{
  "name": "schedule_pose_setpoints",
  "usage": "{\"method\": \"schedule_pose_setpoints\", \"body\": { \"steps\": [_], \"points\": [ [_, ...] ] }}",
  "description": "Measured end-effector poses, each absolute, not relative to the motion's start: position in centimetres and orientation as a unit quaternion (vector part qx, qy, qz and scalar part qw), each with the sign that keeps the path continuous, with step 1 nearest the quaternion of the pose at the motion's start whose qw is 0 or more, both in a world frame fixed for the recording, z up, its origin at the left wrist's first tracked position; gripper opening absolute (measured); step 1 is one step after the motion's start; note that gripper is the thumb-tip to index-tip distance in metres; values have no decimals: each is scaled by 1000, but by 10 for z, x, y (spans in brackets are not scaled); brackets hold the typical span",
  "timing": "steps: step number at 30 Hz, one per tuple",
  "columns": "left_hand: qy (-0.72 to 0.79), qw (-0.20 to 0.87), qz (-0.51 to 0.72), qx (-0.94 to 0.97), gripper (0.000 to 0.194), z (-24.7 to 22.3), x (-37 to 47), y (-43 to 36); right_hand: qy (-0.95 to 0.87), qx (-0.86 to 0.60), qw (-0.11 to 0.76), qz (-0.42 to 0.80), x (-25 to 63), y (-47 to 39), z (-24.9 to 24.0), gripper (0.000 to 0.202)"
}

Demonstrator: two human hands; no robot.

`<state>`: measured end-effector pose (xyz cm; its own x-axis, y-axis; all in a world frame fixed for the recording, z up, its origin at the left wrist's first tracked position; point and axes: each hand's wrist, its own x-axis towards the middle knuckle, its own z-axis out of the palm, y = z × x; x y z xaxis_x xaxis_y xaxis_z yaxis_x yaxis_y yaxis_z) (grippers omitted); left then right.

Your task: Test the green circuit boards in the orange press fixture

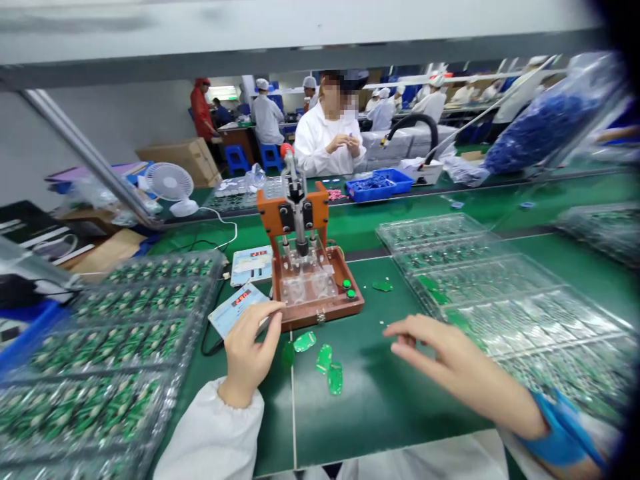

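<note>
My left hand [253,350] is beside the front left corner of a wooden test fixture [320,310], thumb and fingers apart, nothing visible between them. Over the green mat, right of the fixture, my right hand [425,343] hovers with its fingers apart and holds nothing. Several green circuit boards [324,358] lie loose on the mat in front of the fixture. Another green board [383,286] rests to its right. The fixture has orange brackets and a red-knobbed lever [287,152], with clear plates below. Two meters [240,307] with red digits lie at its left.
Clear trays of green boards [125,320] stand on the left, and more clear trays [500,287] on the right. Behind the fixture are a white fan [170,183], a blue bin [380,185] and a seated person in white [327,133]. A shelf edge crosses overhead.
</note>
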<state>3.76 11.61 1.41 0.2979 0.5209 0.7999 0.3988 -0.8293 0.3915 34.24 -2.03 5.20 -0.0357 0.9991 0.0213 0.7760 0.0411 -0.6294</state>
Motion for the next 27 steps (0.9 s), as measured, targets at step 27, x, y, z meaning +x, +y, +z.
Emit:
{"method": "schedule_pose_setpoints", "body": {
  "steps": [27],
  "points": [
    [390, 243, 180, 870, 8, -14, -22, 74, -799, -504, 185, 272, 256, 43, -12, 19]
  ]
}}
